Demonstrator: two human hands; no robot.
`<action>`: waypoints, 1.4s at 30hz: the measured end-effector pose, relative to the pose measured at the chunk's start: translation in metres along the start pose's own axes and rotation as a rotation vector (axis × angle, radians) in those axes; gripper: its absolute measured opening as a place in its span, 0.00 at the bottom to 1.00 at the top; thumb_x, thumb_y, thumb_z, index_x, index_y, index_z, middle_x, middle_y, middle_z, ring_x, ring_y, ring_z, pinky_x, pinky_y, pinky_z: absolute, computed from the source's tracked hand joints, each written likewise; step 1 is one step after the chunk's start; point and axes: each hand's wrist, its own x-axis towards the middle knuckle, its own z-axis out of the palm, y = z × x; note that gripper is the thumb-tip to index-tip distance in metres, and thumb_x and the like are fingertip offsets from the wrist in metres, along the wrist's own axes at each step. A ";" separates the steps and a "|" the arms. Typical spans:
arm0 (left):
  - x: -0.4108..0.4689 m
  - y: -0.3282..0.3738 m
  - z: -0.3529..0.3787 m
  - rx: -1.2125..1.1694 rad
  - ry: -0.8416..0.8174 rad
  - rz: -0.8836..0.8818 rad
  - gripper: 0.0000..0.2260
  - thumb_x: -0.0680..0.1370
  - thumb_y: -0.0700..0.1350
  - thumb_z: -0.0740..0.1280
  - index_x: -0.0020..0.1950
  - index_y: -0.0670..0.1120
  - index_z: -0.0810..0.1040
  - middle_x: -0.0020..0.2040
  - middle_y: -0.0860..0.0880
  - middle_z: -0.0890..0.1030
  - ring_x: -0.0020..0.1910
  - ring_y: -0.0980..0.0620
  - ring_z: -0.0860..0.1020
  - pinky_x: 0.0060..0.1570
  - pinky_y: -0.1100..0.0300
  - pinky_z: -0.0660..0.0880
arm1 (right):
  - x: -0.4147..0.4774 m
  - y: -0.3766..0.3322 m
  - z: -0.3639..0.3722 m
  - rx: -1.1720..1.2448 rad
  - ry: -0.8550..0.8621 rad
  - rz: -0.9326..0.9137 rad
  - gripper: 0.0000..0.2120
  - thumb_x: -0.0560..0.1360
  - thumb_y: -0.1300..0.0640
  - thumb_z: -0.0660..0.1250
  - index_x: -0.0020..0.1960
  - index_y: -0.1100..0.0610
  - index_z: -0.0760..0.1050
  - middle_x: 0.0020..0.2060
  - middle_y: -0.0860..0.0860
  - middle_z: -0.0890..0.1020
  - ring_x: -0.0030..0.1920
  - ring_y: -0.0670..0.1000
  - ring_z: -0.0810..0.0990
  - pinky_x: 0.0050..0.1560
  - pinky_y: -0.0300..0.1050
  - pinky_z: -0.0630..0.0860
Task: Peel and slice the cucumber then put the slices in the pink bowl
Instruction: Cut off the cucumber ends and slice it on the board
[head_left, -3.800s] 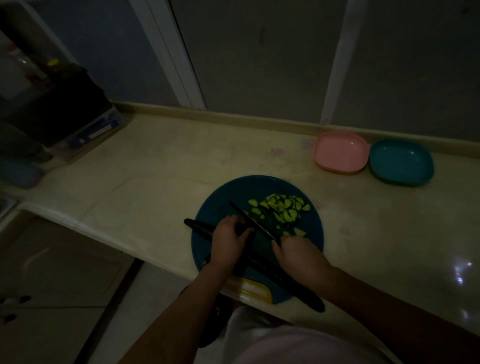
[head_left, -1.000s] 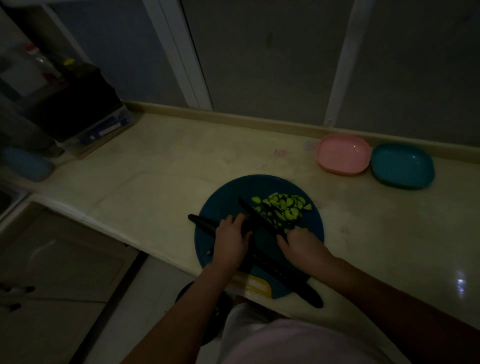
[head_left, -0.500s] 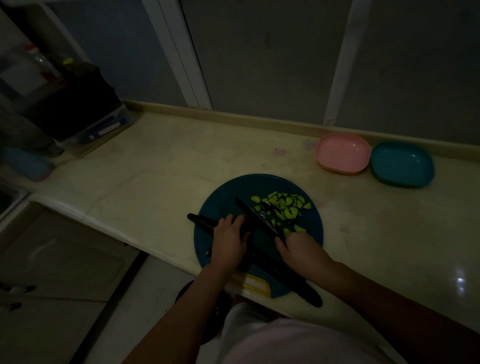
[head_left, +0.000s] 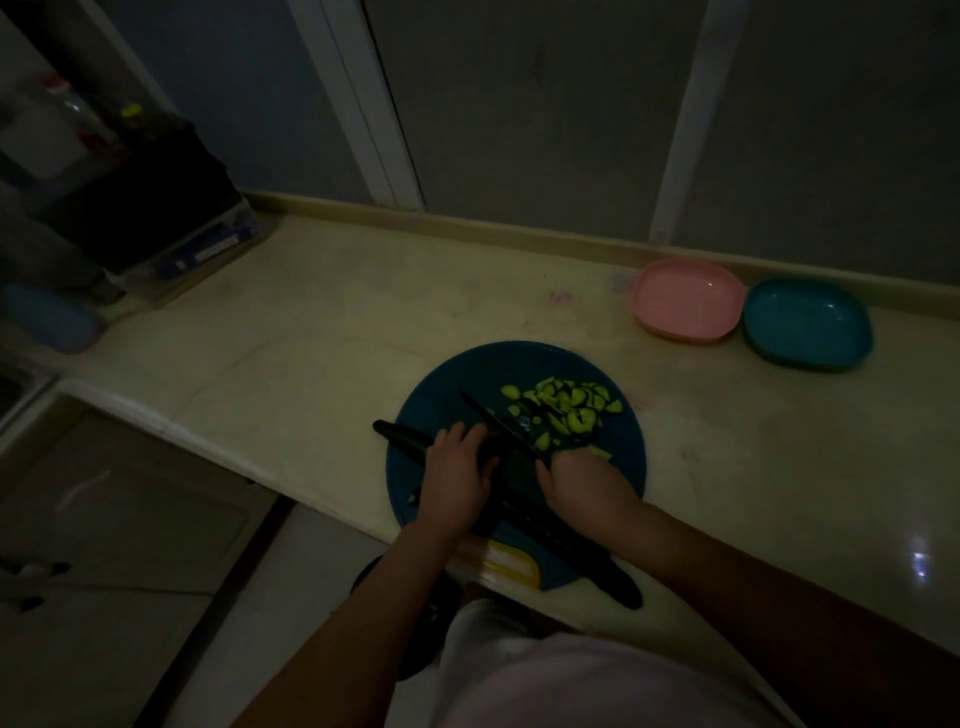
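Observation:
A long dark cucumber (head_left: 400, 435) lies diagonally across the round dark-blue cutting board (head_left: 441, 384), its near end past the counter edge. My left hand (head_left: 457, 475) curls over the cucumber and holds it down. My right hand (head_left: 584, 483) grips the handle of a knife (head_left: 493, 418), whose blade points up and left just beside the left fingers. A pile of light green cucumber slices (head_left: 566, 408) lies on the board to the right of the blade. The pink bowl (head_left: 688, 301) stands at the back right with nothing in it.
A teal bowl (head_left: 808, 325) touches the pink bowl's right side. A dark box and bottles (head_left: 156, 208) fill the back left corner. A blue object (head_left: 52, 317) lies at the far left. The board's yellow handle (head_left: 511, 566) hangs over the counter's front edge.
Over the last second the knife blade has gone up and down beside my left fingers. Both hands stay on the board, and the slice pile looks much the same.

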 end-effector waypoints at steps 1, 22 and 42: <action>0.000 0.000 0.000 -0.003 0.003 0.002 0.12 0.77 0.44 0.65 0.60 0.45 0.75 0.52 0.45 0.75 0.53 0.46 0.70 0.46 0.57 0.62 | 0.000 0.001 0.000 0.010 0.004 0.012 0.23 0.82 0.53 0.53 0.28 0.54 0.60 0.26 0.47 0.65 0.25 0.43 0.63 0.23 0.38 0.57; 0.001 -0.005 0.004 -0.044 0.050 0.018 0.09 0.75 0.43 0.68 0.54 0.42 0.76 0.49 0.43 0.77 0.50 0.44 0.72 0.46 0.54 0.67 | -0.009 0.009 -0.002 0.046 0.011 -0.028 0.21 0.81 0.52 0.54 0.29 0.54 0.61 0.26 0.48 0.67 0.25 0.42 0.64 0.24 0.35 0.59; 0.001 -0.003 0.001 -0.091 0.048 0.003 0.09 0.74 0.42 0.69 0.53 0.43 0.76 0.49 0.44 0.77 0.50 0.46 0.71 0.44 0.57 0.64 | -0.005 0.008 0.003 0.079 0.017 -0.034 0.22 0.81 0.53 0.54 0.29 0.55 0.61 0.26 0.48 0.66 0.26 0.44 0.65 0.25 0.38 0.60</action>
